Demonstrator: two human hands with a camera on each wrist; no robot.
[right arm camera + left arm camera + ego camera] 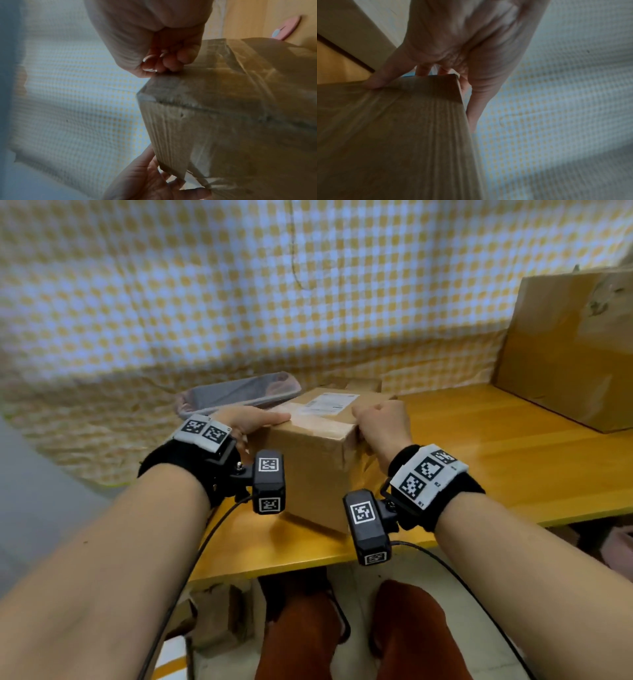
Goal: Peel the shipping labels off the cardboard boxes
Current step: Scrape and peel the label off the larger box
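A small brown cardboard box stands on the yellow table, sealed with clear tape. A white shipping label lies flat on its top. My left hand grips the box's top left corner, thumb along the top and fingers down the side; the left wrist view shows the left hand wrapped round that corner of the box. My right hand holds the top right edge. In the right wrist view the right hand has its fingers curled tight against the taped edge of the box.
A large cardboard box stands at the back right of the table. A grey and pink flat case lies behind the small box on the left, on the yellow checked cloth. Another small box peeks out behind.
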